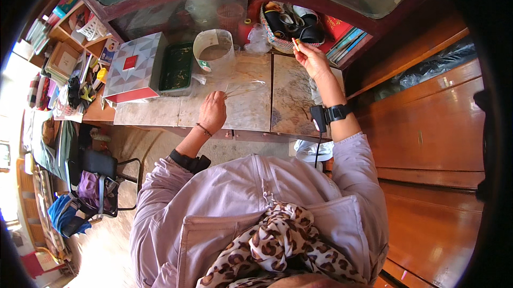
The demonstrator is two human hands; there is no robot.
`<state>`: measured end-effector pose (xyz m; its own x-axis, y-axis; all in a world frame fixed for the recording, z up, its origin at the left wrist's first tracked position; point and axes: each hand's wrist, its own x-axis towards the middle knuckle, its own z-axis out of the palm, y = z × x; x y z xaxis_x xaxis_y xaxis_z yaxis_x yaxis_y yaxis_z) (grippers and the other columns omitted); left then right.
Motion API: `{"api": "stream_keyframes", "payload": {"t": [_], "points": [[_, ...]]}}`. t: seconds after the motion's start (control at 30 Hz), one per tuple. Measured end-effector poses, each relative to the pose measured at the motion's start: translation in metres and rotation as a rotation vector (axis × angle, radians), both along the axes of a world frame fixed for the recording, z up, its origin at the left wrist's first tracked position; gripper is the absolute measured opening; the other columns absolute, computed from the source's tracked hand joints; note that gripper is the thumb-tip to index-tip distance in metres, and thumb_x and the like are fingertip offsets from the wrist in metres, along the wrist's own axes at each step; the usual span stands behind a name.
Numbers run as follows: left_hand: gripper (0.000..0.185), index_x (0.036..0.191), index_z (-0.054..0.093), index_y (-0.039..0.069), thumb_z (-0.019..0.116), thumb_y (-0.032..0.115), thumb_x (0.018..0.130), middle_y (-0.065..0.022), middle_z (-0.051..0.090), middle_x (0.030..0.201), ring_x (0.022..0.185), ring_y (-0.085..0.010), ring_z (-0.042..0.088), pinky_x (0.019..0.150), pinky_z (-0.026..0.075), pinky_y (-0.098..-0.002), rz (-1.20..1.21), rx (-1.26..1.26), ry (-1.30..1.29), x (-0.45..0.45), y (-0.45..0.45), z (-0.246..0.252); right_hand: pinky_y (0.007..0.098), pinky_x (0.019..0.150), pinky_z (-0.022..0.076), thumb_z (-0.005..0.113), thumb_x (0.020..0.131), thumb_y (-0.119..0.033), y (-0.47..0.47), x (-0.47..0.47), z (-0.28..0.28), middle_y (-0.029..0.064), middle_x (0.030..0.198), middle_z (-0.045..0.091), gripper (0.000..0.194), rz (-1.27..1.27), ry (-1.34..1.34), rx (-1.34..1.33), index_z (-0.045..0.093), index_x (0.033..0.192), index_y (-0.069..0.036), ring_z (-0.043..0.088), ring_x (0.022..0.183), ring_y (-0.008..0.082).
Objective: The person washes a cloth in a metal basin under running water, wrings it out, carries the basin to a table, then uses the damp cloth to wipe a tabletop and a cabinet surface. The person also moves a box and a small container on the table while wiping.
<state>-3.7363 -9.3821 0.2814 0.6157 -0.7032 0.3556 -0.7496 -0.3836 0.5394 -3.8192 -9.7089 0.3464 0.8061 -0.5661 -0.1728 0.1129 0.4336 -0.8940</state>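
Note:
My left hand [213, 112] is low over the tiled counter [240, 113], its fingers closed on a few thin pale strands [245, 88]. These strands reach to the right above the tiles; their material is too fine to make out. Higher up, my right hand [313, 62] pinches a small pale piece [295, 44] between thumb and fingertips. Behind that piece stands a woven basket [276, 41] with dark shoes [309, 27] in it. A clear cylindrical tub [214, 53] stands on the counter, beyond my left hand.
Left of the tub are a dark green tray [176, 65] and a box with a grey triangle pattern [134, 63]. A crumpled plastic bag [257, 39] lies beside the basket. Wooden cabinet doors [425, 127] bound the right side. A chair [102, 180] holding clothes is at lower left.

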Motion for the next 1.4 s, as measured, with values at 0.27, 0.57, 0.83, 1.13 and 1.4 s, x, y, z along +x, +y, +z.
{"api": "stream_keyframes", "payload": {"t": [0.27, 0.57, 0.83, 1.13, 1.4], "points": [[0.015, 0.094, 0.047, 0.0, 0.046, 0.002, 0.079, -0.0192, 0.054, 0.085, 0.082, -0.0375, 0.051, 0.071, 0.042, -0.0426, -0.03, -0.068, 0.0, 0.003, 0.016, 0.01, 0.0172, 0.048, 0.0433, 0.06, 0.081, -0.009, -0.04, 0.023, -0.014, 0.0042, 0.072, 0.061, 0.017, -0.129, 0.158, -0.338, 0.06, 0.095, 0.002, 0.055, 0.056, 0.0081], [0.012, 0.09, 0.047, 0.001, 0.046, 0.003, 0.078, -0.0189, 0.052, 0.084, 0.081, -0.0377, 0.05, 0.069, 0.041, -0.0436, -0.007, -0.078, 0.002, 0.0, 0.028, 0.011, 0.0247, 0.052, 0.0465, 0.061, 0.078, -0.01, -0.057, 0.063, -0.03, 0.0067, 0.071, 0.065, 0.017, -0.242, 0.303, -0.926, 0.064, 0.092, -0.002, 0.06, 0.06, 0.0127], [0.013, 0.09, 0.046, 0.001, 0.046, 0.001, 0.077, -0.0188, 0.052, 0.082, 0.08, -0.038, 0.05, 0.069, 0.041, -0.044, 0.028, -0.121, 0.013, -0.004, 0.043, 0.011, 0.0352, 0.069, 0.048, 0.054, 0.078, -0.008, -0.047, 0.071, -0.035, 0.0121, 0.084, 0.064, 0.017, -0.091, 0.355, -1.584, 0.064, 0.091, -0.011, 0.061, 0.08, 0.0285], [0.012, 0.088, 0.046, 0.001, 0.046, 0.0, 0.076, -0.0178, 0.051, 0.081, 0.078, -0.0373, 0.049, 0.067, 0.04, -0.0434, 0.061, -0.097, -0.006, -0.014, 0.044, 0.014, 0.0352, 0.069, 0.0482, 0.057, 0.077, -0.006, -0.052, 0.069, -0.035, 0.0131, 0.084, 0.064, 0.016, -0.076, 0.373, -1.526, 0.063, 0.092, -0.008, 0.061, 0.08, 0.0291], [0.011, 0.088, 0.046, 0.001, 0.046, 0.001, 0.077, -0.0178, 0.051, 0.081, 0.079, -0.0369, 0.049, 0.067, 0.04, -0.0432, 0.065, -0.109, -0.003, -0.022, 0.048, 0.016, 0.0383, 0.069, 0.0479, 0.058, 0.078, -0.014, -0.058, 0.065, -0.04, 0.0153, 0.085, 0.063, 0.017, -0.153, 0.328, -1.636, 0.063, 0.094, -0.01, 0.06, 0.081, 0.0319]]}}
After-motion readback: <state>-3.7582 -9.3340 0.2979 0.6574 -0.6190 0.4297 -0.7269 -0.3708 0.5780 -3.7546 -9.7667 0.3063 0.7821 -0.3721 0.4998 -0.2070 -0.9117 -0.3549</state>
